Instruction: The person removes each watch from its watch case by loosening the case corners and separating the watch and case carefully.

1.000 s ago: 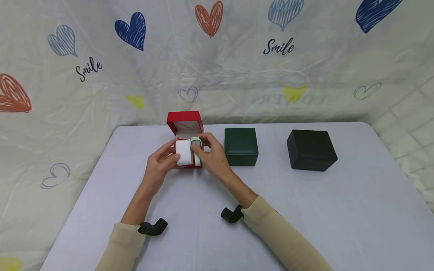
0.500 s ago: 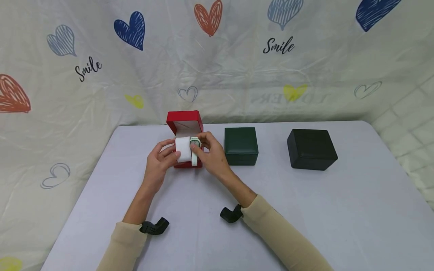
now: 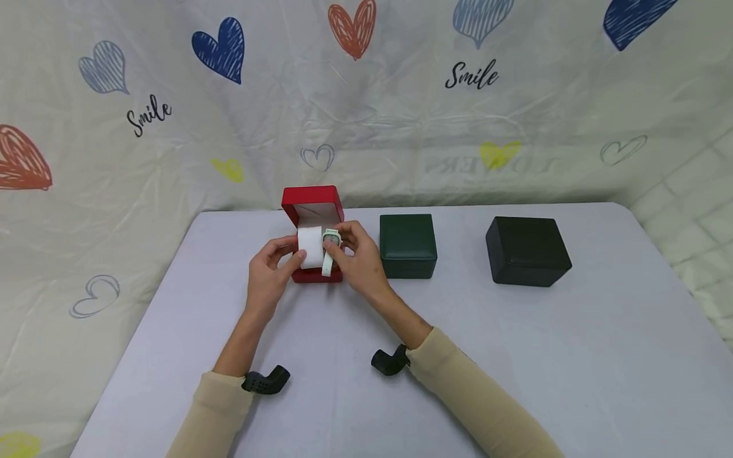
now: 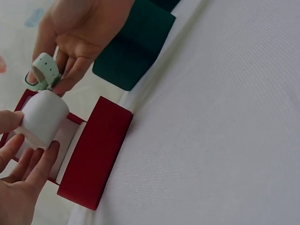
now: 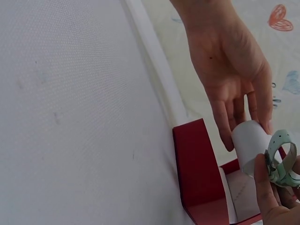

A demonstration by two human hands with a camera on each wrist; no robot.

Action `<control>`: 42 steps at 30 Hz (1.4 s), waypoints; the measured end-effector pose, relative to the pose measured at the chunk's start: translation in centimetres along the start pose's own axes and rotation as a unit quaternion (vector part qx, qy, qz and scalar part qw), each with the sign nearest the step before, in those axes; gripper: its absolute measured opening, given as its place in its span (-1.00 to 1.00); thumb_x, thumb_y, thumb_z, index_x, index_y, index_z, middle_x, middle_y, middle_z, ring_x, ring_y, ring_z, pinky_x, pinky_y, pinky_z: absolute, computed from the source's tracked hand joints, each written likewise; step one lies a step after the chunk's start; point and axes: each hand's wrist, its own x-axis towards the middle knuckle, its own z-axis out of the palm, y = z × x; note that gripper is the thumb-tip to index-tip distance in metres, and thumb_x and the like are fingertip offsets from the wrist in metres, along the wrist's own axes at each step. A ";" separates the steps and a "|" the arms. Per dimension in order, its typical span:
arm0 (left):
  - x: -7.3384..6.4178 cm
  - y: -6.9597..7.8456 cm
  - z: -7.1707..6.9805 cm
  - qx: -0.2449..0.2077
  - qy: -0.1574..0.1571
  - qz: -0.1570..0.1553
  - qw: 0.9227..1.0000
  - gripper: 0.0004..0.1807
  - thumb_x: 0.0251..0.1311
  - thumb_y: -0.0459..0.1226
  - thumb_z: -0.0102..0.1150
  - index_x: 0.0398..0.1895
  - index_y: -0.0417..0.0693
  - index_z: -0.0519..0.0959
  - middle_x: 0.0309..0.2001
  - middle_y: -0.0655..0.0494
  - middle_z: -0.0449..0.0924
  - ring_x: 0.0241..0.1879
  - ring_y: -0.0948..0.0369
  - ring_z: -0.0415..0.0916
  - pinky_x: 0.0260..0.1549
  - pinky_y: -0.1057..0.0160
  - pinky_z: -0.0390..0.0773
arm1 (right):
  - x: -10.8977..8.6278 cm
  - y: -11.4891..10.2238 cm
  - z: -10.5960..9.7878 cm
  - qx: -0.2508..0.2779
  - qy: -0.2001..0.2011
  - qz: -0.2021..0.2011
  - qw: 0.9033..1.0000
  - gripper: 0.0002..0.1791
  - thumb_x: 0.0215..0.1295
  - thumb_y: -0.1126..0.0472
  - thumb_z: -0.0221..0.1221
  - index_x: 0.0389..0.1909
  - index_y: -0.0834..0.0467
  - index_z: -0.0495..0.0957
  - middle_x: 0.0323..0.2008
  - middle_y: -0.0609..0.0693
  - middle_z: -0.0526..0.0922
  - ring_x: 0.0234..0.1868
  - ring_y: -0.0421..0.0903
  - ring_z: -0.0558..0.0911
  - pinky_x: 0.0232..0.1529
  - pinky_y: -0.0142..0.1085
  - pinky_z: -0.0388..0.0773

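Note:
Over the opened red watch box (image 3: pixel 312 196), my left hand (image 3: pixel 266 277) grips a white watch cushion (image 3: pixel 311 248) between thumb and fingers. Just to its right, my right hand (image 3: pixel 367 270) pinches a pale green wristwatch (image 3: pixel 331 238), thumb at the watch face. In the left wrist view, the watch strap (image 4: pixel 48 70) forms a loop with nothing through it, close to one end of the cushion. The right wrist view has the looped strap (image 5: pixel 280 138) overlapping the cushion's end. Both hands partly hide the inside of the box, whose lining is pale.
A closed dark green box (image 3: pixel 408 247) stands right of the red box, and a closed black box (image 3: pixel 528 252) farther right. All are on a white-covered table (image 3: pixel 492 362). Behind hangs a pale sheet (image 3: pixel 395 114) printed with hearts.
The cushion has risen slightly toward the back of the red box, baring more of the box's front. The watch strap's lower end has swung a little left. Both hands keep their holds.

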 end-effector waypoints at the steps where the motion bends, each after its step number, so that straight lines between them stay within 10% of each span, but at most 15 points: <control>1: 0.0 0.0 0.0 0.004 0.003 0.004 1.000 -0.59 0.34 -0.27 0.37 0.23 -0.12 0.61 0.11 0.16 0.64 0.19 0.24 0.57 0.01 0.54 0.62 | 0.0 0.0 0.0 0.001 0.001 0.001 1.000 -0.65 0.45 0.26 0.28 0.16 0.24 0.47 0.10 0.16 0.65 0.14 0.03 0.69 0.33 -0.02 0.60; 27: 0.3 -0.9 1.0 0.040 0.034 0.051 0.997 -0.58 0.27 -0.41 0.39 0.21 -0.20 0.67 0.11 -0.17 0.69 0.05 0.12 0.63 0.01 0.52 0.66 | 0.3 0.8 0.2 -0.003 0.005 0.029 1.000 -0.61 0.46 0.24 0.27 0.20 0.24 0.46 0.14 0.17 0.65 0.20 0.04 0.67 0.37 -0.09 0.58; 42: 0.3 -0.7 1.4 0.097 0.039 0.005 0.995 -0.57 0.30 -0.32 0.38 0.24 -0.18 0.66 0.13 -0.17 0.70 0.07 -0.01 0.68 -0.09 0.62 0.63 | 0.3 1.3 0.4 -0.005 0.009 0.046 0.999 -0.63 0.45 0.29 0.27 0.19 0.27 0.46 0.13 0.21 0.67 0.18 0.07 0.68 0.33 -0.08 0.61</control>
